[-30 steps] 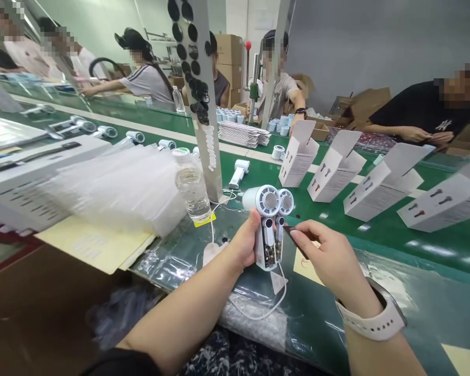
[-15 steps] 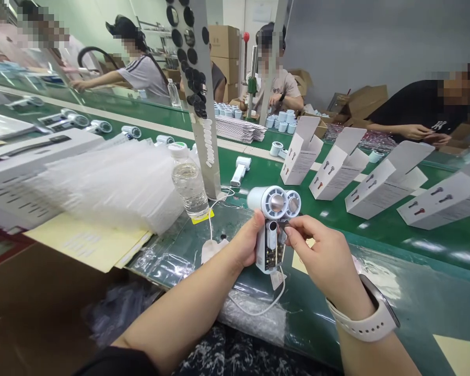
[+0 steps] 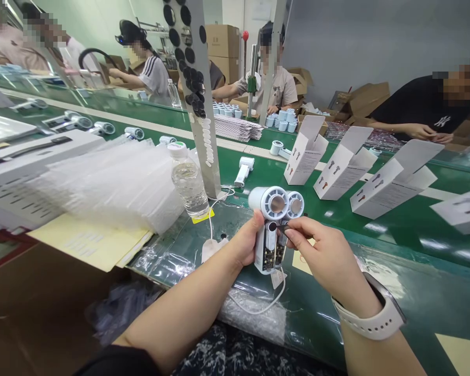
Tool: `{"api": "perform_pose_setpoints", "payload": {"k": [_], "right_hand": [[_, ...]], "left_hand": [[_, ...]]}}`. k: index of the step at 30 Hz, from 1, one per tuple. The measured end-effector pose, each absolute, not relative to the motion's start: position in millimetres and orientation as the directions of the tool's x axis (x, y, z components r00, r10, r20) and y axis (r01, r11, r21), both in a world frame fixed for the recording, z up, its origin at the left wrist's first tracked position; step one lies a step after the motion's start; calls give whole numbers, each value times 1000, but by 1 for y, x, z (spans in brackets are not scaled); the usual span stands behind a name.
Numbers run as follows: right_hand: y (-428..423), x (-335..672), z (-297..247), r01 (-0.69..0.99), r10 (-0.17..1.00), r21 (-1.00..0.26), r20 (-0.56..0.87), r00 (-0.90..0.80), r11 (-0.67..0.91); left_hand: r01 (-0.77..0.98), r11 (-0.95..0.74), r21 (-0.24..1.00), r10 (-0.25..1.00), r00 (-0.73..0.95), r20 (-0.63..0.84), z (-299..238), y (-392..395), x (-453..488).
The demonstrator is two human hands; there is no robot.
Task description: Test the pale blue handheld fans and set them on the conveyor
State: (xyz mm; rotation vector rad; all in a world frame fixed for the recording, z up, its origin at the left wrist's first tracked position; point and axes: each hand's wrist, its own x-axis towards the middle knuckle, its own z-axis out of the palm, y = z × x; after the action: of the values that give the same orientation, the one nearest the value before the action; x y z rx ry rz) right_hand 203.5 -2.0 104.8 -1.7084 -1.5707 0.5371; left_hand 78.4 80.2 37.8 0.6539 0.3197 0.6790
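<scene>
Here, above the desk point(image 3: 309, 313), your left hand point(image 3: 245, 240) holds the front fan point(image 3: 269, 230) while your right hand point(image 3: 317, 243) pinches a dark piece point(image 3: 283, 227).
White boxes point(image 3: 376, 193) stand flaps up on the green belt point(image 3: 337, 219), and the bottle point(image 3: 190, 185) sits to your left. The front fan is nearly upright before you, the rear fan point(image 3: 295, 206) just beside it; whether your left hand grips that one too cannot be told. Your left fingers wrap the front handle; your right thumb and fingertips nip the dark piece near both handles, contact unclear. Best brace the front fan firmly, steady your right wrist, press lightly, and spare the bare board point(image 3: 269, 256).
</scene>
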Motion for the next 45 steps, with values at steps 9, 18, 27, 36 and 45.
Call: {"api": "perform_pose_setpoints", "payload": {"k": [9,18,27,36,45], "right_hand": [[-9,200,111,609,987,-790,141,80,64],[-6,223,102,584,888,-802,170,428,-128],[46,230,73,684,966,-692,-80,245,-231],[34,178,125,740,886,-653,424,185,159],[46,168,89,729,919,-672,358,165,131]], "left_hand": [[-467,568,678,626,779,12,38,79,79],[-476,645,598,680,715,-164,31,86,78],[-675,527,516,772,635,42,52,85,69],[-738,519,431,820,572,-8,51,84,67],[-805,403,436,906,417,-69,52,76,72]]}}
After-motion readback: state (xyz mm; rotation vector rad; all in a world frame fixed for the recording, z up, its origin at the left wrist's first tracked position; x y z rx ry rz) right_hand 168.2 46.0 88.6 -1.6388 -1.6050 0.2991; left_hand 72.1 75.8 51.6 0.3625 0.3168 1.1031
